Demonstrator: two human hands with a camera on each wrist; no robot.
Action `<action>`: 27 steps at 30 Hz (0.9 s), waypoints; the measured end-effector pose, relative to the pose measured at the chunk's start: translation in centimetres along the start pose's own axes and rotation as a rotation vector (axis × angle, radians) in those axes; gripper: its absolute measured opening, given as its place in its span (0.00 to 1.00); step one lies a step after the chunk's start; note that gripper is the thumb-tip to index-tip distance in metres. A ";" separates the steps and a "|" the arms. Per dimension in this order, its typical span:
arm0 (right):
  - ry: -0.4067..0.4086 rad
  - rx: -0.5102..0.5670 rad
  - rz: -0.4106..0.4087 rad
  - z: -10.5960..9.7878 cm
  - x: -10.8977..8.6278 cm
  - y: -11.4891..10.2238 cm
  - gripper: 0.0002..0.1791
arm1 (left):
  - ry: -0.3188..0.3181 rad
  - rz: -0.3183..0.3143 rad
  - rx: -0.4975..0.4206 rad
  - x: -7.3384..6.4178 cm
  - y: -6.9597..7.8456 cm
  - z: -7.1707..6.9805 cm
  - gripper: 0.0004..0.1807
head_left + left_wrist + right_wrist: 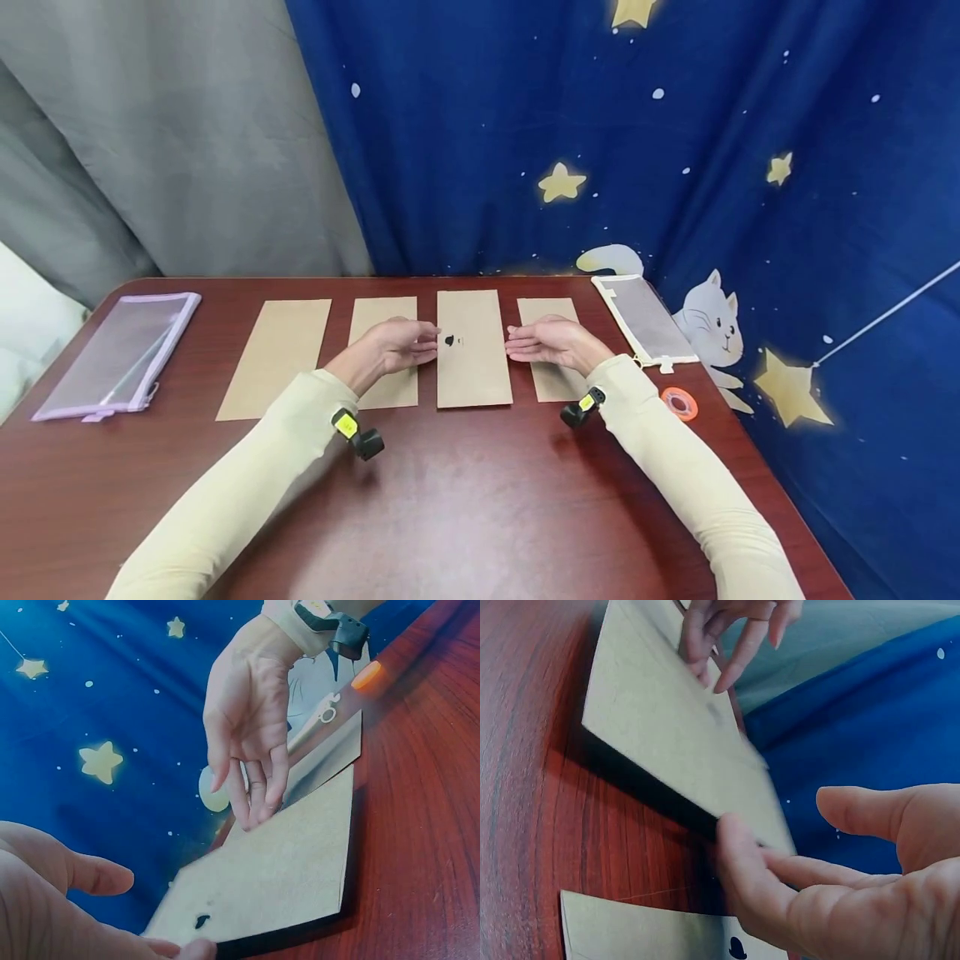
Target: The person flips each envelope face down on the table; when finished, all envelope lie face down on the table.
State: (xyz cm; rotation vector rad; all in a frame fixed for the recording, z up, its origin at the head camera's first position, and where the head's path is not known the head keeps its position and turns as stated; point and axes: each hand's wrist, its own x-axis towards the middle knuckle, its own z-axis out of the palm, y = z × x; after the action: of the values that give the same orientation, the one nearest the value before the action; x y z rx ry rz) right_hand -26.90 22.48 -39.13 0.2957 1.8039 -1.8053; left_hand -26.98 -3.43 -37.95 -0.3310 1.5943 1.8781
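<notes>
- middle brown panel [474, 358] is btwn the two hands, centre of the clock in the head view; small black hat-like mark abt 9-10 o'clock on its face
- L hand [407, 343] at its 9 o'clock: fingertips touching that edge, thumb standing apart in the L wrist cam, so no pinch afaict
- R hand [551, 340] at 3 o'clock, fingertips on the opp. edge, fingers mostly straight & side by side, thumb well off in the R wrist cam
- dark band under the panel's near edge (6 o'clock) in both wrist views; can't tell if that's shadow or thickness, or if it's fully off the table [465, 500]
- another brown panel [390, 387] partly behind the L hand, 9ish; far-left panel [273, 358] further out, same dir.
- right-side panel [558, 383] approx 3 o'clock, partly under the R hand
- purple mesh pouch [112, 354] way out at 9, cream mesh pouch [652, 325] just above 3
- orange ring [691, 404] btwn 3 & 4, near the R sleeve [652, 425]
- bg: blue star curtain [480, 150] from 12 to 3, grey curtain [187, 150] arnd 10-11
</notes>
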 end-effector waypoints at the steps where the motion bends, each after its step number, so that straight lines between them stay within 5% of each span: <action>1: 0.003 0.002 -0.012 0.1 0.0 0.0 0.24 | 0.002 0.001 -0.004 -0.1 0.1 -0.1 0.31; 12: 0.045 0.009 -0.116 0.8 -1.0 0.0 0.23 | -0.003 0.037 -0.059 -2.0 1.3 -0.9 0.25; 21: -0.027 -0.009 -0.154 0.2 -2.1 -0.8 0.15 | 0.041 0.249 0.134 -2.5 2.1 -0.3 0.22; 27: 0.001 -0.113 -0.214 0.5 -2.3 -1.5 0.17 | 0.108 0.314 0.200 -2.4 1.6 -0.3 0.20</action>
State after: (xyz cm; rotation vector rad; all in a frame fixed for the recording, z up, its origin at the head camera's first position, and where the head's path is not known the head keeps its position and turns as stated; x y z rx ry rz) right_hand -25.68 22.47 -36.56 0.0609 1.9933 -1.8348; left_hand -26.17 -4.52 -35.37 -0.0995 1.9838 1.9310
